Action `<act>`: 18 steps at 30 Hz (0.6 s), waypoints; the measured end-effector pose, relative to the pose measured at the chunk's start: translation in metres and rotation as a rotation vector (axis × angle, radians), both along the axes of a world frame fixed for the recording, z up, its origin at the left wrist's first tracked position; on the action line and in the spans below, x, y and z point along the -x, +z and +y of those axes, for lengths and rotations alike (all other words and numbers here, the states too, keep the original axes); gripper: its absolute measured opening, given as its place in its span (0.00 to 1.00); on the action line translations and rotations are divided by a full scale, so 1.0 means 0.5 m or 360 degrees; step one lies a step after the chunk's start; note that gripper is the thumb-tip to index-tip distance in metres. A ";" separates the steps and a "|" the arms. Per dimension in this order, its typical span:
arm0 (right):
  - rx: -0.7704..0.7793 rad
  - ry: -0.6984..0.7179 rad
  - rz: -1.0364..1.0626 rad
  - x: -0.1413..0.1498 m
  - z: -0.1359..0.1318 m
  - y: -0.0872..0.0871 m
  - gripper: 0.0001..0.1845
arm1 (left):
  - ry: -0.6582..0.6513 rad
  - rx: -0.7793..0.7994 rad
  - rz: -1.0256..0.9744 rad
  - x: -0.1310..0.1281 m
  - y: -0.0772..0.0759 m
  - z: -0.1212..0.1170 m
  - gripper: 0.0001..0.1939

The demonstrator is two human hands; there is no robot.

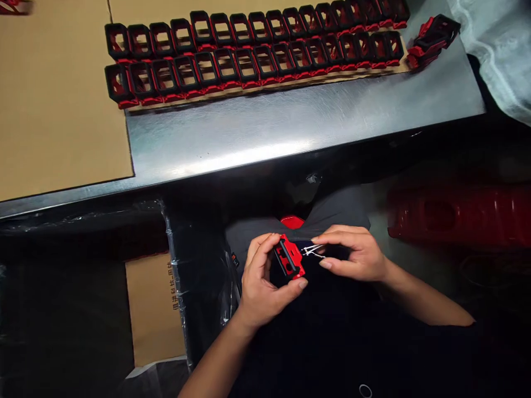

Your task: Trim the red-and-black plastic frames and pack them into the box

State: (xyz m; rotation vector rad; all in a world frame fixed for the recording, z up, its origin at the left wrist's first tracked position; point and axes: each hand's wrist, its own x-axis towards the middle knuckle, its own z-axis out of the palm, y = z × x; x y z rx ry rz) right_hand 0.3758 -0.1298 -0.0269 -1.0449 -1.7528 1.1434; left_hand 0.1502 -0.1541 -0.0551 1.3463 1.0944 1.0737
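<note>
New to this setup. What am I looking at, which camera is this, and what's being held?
There's no robot here: these are a person's two bare hands. The single picture comes from a camera worn on their head, looking forward and down.

At the top is a metal table with cardboard on it. Two rows of red-and-black frames stand there, with a few more bunched at the right end.

Nearer the body, off the table, the left hand holds a small red-and-black part. The right hand pinches a thin silvery item against its side, too small to identify.
</note>
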 end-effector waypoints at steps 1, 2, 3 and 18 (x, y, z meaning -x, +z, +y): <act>-0.0155 0.0040 -0.0123 -0.009 0.002 0.010 0.18 | -0.0057 -0.0098 0.0045 0.005 0.001 0.002 0.37; -0.0275 0.0075 -0.0198 -0.015 0.003 0.020 0.19 | -0.0111 -0.0165 0.0067 0.008 0.001 0.004 0.38; -0.0360 0.0090 -0.0234 -0.019 0.002 0.029 0.20 | -0.0155 -0.0201 0.0061 0.010 0.001 0.005 0.39; -0.0590 0.0255 -0.0374 0.008 -0.011 0.050 0.04 | -0.0239 -0.0284 -0.0135 0.007 -0.032 0.000 0.41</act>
